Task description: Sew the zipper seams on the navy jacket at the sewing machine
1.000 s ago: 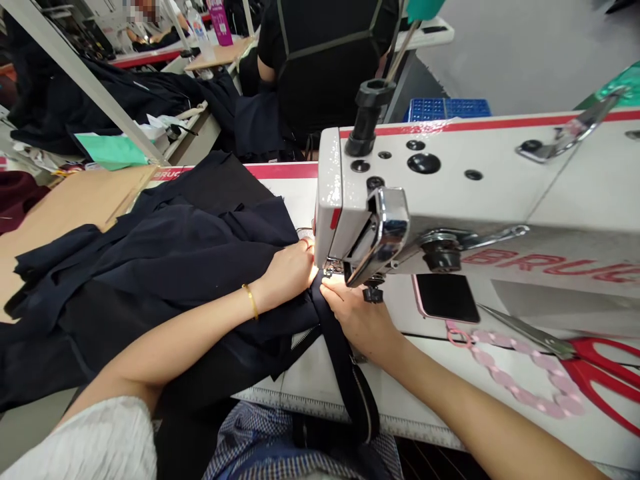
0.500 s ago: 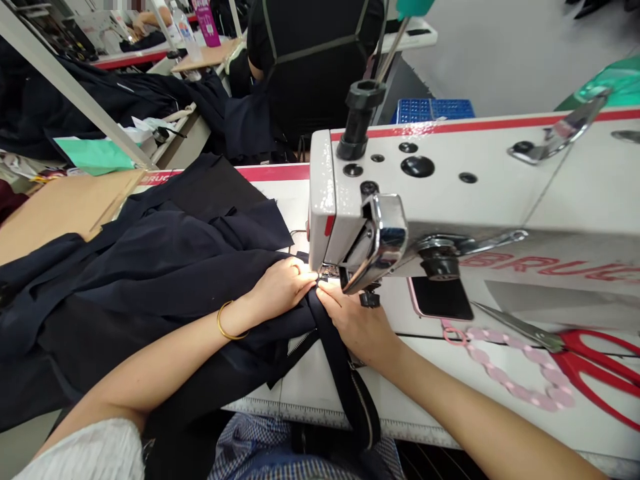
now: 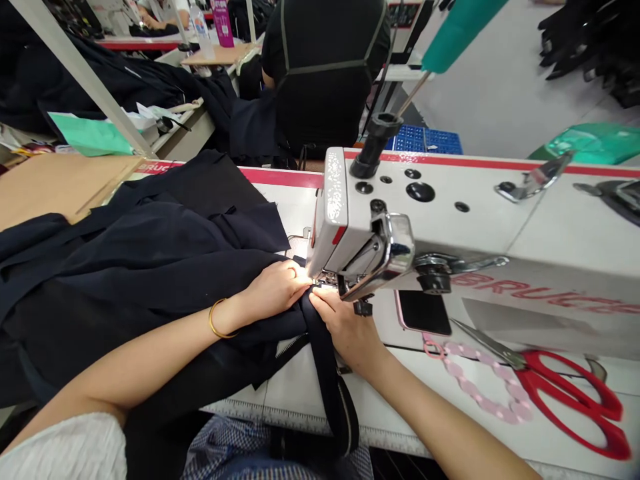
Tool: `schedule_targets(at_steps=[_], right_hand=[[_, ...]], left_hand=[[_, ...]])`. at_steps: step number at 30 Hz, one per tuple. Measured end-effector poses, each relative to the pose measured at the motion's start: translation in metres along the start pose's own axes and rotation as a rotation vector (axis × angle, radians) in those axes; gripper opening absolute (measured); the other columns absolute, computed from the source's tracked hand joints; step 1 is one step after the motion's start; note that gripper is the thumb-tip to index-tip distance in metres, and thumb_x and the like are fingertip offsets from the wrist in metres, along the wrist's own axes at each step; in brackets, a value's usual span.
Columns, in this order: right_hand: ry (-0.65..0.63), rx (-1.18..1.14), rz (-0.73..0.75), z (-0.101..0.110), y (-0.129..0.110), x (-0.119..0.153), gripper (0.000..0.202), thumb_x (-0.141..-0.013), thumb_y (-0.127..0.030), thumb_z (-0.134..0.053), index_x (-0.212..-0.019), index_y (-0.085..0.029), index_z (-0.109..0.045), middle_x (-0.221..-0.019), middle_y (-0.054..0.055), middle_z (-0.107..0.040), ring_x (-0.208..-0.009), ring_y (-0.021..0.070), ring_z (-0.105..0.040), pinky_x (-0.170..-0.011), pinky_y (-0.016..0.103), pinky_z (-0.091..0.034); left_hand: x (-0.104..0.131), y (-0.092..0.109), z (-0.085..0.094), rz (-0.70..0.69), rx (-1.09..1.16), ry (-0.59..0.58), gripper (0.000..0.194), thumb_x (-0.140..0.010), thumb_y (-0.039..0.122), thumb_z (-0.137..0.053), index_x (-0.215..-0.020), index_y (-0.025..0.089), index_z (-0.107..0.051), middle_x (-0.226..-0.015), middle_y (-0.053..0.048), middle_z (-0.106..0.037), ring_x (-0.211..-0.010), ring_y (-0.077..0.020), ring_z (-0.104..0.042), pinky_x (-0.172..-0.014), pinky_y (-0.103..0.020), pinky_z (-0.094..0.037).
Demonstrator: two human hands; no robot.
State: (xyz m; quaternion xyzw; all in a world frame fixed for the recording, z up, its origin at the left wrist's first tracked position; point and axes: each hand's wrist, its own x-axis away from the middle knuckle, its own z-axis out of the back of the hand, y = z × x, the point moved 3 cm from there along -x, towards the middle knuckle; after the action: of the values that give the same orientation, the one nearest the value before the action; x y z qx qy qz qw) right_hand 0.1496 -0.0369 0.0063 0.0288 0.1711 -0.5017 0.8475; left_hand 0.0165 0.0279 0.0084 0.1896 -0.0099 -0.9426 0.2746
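Dark navy fabric (image 3: 165,280) is spread across the left of the sewing machine table, its right end under the needle area of a white sewing machine (image 3: 345,207). My left hand (image 3: 280,287), with a gold bangle on the wrist, pinches the fabric close to the presser foot. On the other side, my right hand (image 3: 350,327) grips a black zipper tape (image 3: 323,373) with its fingertips at the foot. The tape runs down over the table's front edge in a loop. Another stretch of zipper teeth (image 3: 291,345) shows by the fabric. The needle tip is hidden.
Right of my right hand lie a phone (image 3: 424,312), a pink chain strap (image 3: 490,380) and red-handled scissors (image 3: 565,393). Brown card sheets (image 3: 60,183) are at the far left. A person in black (image 3: 325,73) sits beyond the machine, near a blue basket (image 3: 425,139).
The camera view has shifted slightly, so the machine appears lower and the scissors further left. Both hands stay at the presser foot, holding the same fabric and zipper tape.
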Motion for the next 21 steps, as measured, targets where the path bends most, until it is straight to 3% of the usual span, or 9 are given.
schedule_targets(at_steps=[8, 15, 21], right_hand=[[-0.034, -0.006, -0.034, -0.006, 0.003, 0.001, 0.026, -0.082, -0.008, -0.043, -0.097, -0.020, -0.059, -0.103, 0.002, -0.061, -0.079, 0.0168, -0.053, -0.069, 0.028, -0.036], [-0.136, -0.022, -0.107, -0.001, 0.003, -0.003, 0.026, -0.084, -0.011, -0.042, -0.103, -0.021, -0.056, -0.100, 0.002, -0.060, -0.081, 0.0163, -0.052, -0.068, 0.026, -0.036], [-0.132, -0.286, -0.236, -0.009, 0.014, -0.005, 0.018, -0.083, -0.015, -0.043, -0.087, -0.017, -0.060, -0.083, 0.006, -0.060, -0.077, 0.0188, -0.051, -0.064, 0.027, -0.033]], left_hand=[[-0.002, -0.001, -0.001, 0.006, -0.008, -0.062, 0.026, -0.086, 0.023, -0.041, -0.068, 0.016, -0.059, -0.069, -0.002, -0.055, -0.068, -0.0155, -0.049, -0.063, -0.027, -0.036], [-0.002, -0.002, -0.002, 0.028, -0.011, -0.095, 0.025, -0.086, 0.024, -0.042, -0.071, 0.017, -0.061, -0.068, -0.002, -0.053, -0.067, -0.0157, -0.049, -0.062, -0.027, -0.036], [-0.008, -0.002, 0.001, 0.071, -0.038, -0.145, 0.027, -0.086, 0.026, -0.042, -0.072, 0.016, -0.062, -0.070, -0.004, -0.056, -0.073, -0.0179, -0.051, -0.067, -0.028, -0.039]])
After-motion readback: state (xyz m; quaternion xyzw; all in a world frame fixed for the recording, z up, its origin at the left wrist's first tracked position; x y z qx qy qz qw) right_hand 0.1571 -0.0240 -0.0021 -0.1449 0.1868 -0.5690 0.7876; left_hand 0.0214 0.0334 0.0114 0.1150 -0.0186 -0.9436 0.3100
